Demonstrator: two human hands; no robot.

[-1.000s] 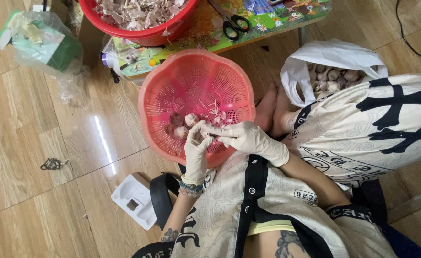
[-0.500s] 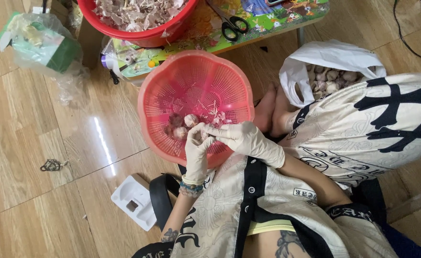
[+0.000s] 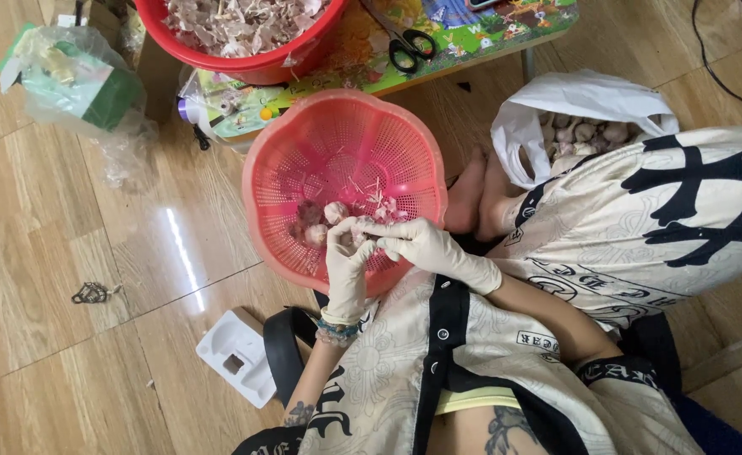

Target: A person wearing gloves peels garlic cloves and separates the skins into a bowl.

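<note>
Pink plastic makes up the one colander [image 3: 304, 152] on the wooden floor [image 3: 42, 253], and both gloved hands meet over its near edge, at about six o'clock on its rim. Two white gloves, one per hand: the left hand [image 3: 347, 270] rises from below with its fingers curled up, the right hand [image 3: 426, 246] comes in from four o'clock, and the two pinch a single garlic clove [image 3: 361, 232] between their fingertips — both closed on it, though the clove is mostly hidden. Three or four more garlic pieces [image 3: 325, 215] lie loose in the colander's bottom, just at eleven o'clock from the hands and touching one another. One red basin [image 3: 253, 59] full of papery skins sits at twelve o'clock beyond the colander, on a colourful low table [image 3: 489, 29] with one pair of black-handled scissors [image 3: 409, 46]. One white plastic bag [image 3: 581, 97] of garlic bulbs stands at two o'clock — well apart from the hands. One white tray [image 3: 236, 354] lies at eight o'clock.
</note>
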